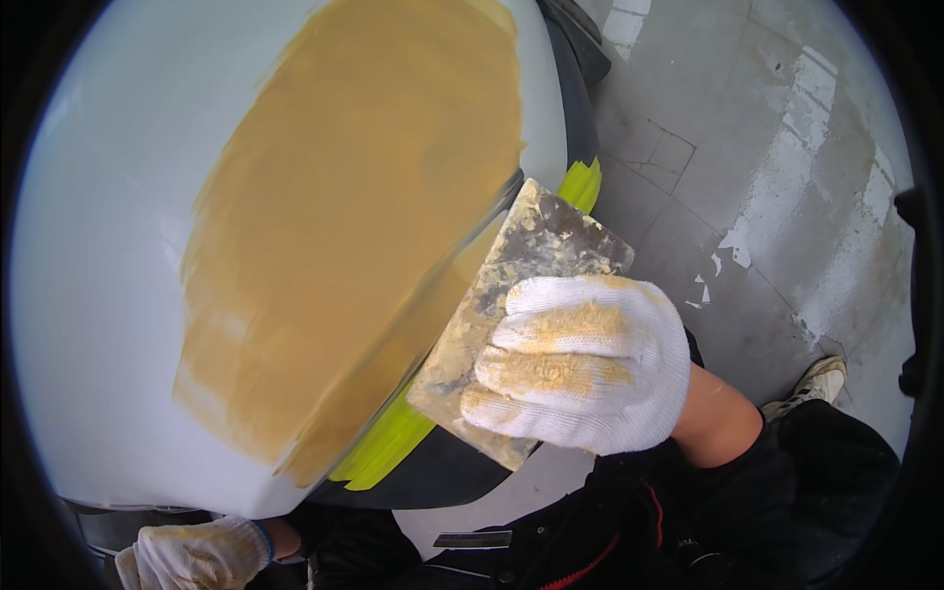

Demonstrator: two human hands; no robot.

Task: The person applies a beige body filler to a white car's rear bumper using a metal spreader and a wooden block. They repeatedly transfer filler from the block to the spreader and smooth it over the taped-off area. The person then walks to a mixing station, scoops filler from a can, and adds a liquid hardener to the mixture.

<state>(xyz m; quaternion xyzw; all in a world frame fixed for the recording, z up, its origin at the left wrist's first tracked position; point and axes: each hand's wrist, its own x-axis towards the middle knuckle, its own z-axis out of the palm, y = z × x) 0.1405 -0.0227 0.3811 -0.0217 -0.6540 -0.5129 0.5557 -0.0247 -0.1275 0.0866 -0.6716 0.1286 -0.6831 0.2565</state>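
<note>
Grey floor (pixel 708 84), marked with white, was seen beside a smooth white panel (pixel 108 246) coated with a tan filler patch (pixel 364 177); yellow-green tape (pixel 383 450) was fixed along the panel's edge; a crusted flat plate (pixel 539 236) was gripped there by the gloved right hand (pixel 580 366), fingers laid across its face, thumb hidden; the plate was judged light, stiff and perhaps slippery where smeared, best held by its outer side; whether anything was held by the left hand (pixel 197 556), near the panel's near edge, could not be told.
</note>
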